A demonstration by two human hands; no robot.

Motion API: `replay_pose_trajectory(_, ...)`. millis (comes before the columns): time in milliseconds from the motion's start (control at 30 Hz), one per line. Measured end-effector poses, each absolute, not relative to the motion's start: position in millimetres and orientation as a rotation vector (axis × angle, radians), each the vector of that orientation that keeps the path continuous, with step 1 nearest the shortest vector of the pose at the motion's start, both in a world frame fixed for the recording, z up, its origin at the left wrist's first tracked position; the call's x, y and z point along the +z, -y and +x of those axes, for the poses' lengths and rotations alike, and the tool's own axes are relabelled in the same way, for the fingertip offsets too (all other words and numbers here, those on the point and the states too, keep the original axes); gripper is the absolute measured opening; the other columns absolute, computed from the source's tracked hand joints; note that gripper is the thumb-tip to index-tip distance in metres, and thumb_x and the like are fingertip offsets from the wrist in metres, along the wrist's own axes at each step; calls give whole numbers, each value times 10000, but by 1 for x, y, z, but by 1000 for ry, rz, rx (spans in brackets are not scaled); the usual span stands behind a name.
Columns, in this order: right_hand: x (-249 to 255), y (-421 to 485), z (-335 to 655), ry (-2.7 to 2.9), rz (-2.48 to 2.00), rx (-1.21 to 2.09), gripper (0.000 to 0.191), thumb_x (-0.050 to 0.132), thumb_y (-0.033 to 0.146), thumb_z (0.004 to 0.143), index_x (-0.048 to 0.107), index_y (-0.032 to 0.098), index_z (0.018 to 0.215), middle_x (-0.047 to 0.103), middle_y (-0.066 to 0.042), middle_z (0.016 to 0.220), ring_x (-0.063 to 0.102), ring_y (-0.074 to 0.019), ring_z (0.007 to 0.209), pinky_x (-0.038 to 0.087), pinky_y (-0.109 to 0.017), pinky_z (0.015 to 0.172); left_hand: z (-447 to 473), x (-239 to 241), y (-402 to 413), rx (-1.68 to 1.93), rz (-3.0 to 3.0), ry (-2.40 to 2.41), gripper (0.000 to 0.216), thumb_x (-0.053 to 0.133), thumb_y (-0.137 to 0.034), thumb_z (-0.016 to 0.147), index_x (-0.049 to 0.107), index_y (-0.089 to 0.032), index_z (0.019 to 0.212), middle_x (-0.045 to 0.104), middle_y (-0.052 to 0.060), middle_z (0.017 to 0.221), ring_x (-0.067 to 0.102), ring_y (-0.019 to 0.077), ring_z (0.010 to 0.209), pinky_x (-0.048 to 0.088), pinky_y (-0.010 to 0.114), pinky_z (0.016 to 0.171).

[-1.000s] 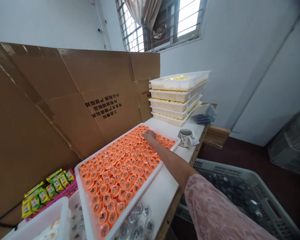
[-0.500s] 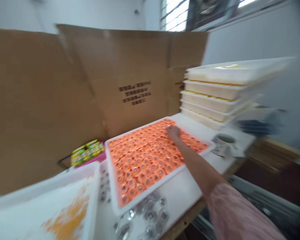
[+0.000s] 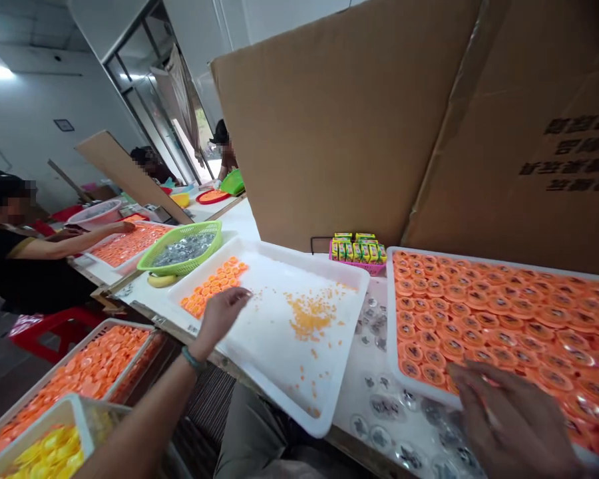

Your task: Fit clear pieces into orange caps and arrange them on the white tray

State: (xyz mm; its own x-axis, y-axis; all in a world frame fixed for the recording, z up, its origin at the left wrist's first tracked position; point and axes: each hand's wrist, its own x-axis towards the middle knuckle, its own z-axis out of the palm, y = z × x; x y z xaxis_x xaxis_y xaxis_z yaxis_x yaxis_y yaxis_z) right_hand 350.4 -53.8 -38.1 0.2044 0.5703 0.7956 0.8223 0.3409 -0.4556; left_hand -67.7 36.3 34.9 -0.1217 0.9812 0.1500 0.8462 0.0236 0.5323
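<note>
Several round orange plastic pieces point(image 3: 217, 287) lie in a shallow white plastic tray point(image 3: 259, 336), the left hand point(image 3: 223, 314) near them, scattered yellow-orange bits point(image 3: 309, 317) beyond; the right hand point(image 3: 516, 416) is by a white tray point(image 3: 391, 313) of orange discs point(image 3: 479, 303). The hands are apart; whether either grips anything, I cannot tell.
</note>
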Motion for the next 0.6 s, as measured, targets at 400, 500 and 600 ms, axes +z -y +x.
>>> replay_pose_trajectory(400,-47,78,275,1719,-1224,-238,194,600,104,781,631,196,948,652,-59,864,604,-197,822,480,-375,774,-173,-10,-128,33,2151,-2154,260,566,-228,762,605,-130,999,646,114,1002,562,263,973,393,382,840)
replay_pose_trajectory(500,-47,82,271,1714,-1289,-201,202,594,90,782,630,194,951,646,-62,870,599,-194,828,481,-368,765,-175,-15,-131,-41,2175,-2122,320,536,-231,748,587,-106,1038,659,132,904,583,294,895,405,349,746)
replay_pose_trajectory(600,-49,82,265,1710,-1309,-151,192,585,93,787,630,190,947,641,-64,886,597,-193,850,486,-362,763,-178,-14,-132,-87,2189,-2138,395,545,-292,735,556,-90,1075,646,150,922,582,309,880,403,344,714)
